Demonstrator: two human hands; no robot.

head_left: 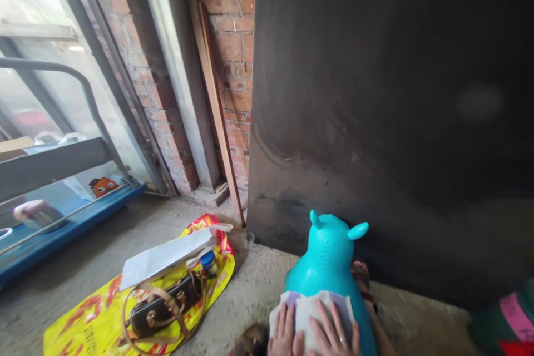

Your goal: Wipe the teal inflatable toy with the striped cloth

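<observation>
A turquoise inflatable animal toy (pixel 327 275) with two small ears stands on the floor between the wearer's feet. Over its back lies a white and pale purple cloth (pixel 302 306). My left hand (pixel 286 331) rests flat on the left part of this cloth, fingers stretched out. Beside it, my right hand (pixel 334 331), with a ring on one finger, presses flat on the cloth's right part with the fingers spread. Both wrists are cut off by the bottom edge of the picture.
On the floor at left, a yellow printed sack (pixel 92 311) carries a dark handbag (pixel 167 306), a white sheet (pixel 167 256) and a blue-lidded jar (pixel 209 264). A blue cart (pixel 83 222) stands farther left. A large dark panel (pixel 375 94) rises ahead; a wooden plank (pixel 219 105) leans on brick.
</observation>
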